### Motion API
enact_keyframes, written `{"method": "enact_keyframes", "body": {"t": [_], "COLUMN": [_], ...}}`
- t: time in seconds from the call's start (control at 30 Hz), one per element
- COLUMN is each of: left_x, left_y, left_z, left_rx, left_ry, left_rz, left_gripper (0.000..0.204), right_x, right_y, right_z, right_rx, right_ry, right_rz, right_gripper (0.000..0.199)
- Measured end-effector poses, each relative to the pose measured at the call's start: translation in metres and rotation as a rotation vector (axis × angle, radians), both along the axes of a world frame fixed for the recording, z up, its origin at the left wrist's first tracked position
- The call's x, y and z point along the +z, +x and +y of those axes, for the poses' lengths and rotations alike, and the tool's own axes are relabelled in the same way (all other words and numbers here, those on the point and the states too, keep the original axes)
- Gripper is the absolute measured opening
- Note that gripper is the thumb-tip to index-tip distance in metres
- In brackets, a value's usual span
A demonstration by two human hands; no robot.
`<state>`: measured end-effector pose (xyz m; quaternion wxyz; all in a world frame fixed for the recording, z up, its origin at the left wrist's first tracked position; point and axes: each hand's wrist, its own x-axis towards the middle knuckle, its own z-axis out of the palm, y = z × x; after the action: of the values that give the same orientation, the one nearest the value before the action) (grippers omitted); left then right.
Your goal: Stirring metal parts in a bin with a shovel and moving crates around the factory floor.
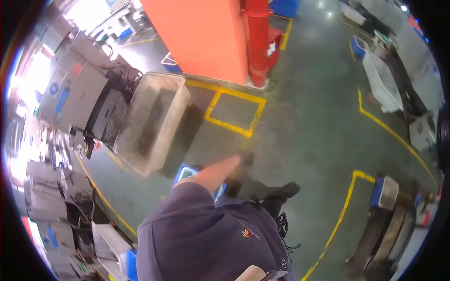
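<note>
My left arm reaches out from a dark purple short sleeve over the green floor. My left hand looks dark, perhaps gloved, and is blurred. I cannot tell whether it holds anything. It hangs just past a blue crate that lies under my forearm. A large clear plastic bin with dark contents stands to the left of the hand. My right hand is out of sight. My dark shoe shows below the hand.
An orange wall panel and a red pipe rise ahead. A yellow-taped rectangle marks the floor. Grey machines line the left side. A blue-and-white box sits on a cart at right, with white bins further back.
</note>
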<state>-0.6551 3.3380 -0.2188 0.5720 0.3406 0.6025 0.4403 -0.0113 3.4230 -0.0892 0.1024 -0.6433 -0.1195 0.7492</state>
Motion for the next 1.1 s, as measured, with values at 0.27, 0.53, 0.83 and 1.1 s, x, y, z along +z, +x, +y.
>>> {"method": "enact_keyframes", "body": {"t": [0.27, 0.53, 0.83, 1.1], "left_x": [-0.018, 0.005, 0.062, 0.139], "left_y": [0.009, -0.024, -0.122, -0.392], "left_z": [0.135, 0.182, 0.331, 0.687], "left_rx": [0.189, 0.575, 0.664, 0.803], "left_ry": [-0.133, -0.640, -1.036, -0.416], "left_rz": [0.042, 0.090, -0.297, -0.369], "left_gripper": [0.017, 0.023, 0.015, 0.019], "right_x": [0.035, 0.027, 0.007, 0.046], "right_y": [-0.038, -0.176, -0.353, -0.367], "right_z": [0.320, 0.639, 0.890, 0.889], "right_rx": [0.061, 0.354, 0.854, 1.185], "right_ry": [0.058, 0.125, 0.579, 0.773], "right_rz": [-0.110, -0.150, 0.158, 0.051], "right_gripper": [0.027, 0.032, 0.039, 0.038]}}
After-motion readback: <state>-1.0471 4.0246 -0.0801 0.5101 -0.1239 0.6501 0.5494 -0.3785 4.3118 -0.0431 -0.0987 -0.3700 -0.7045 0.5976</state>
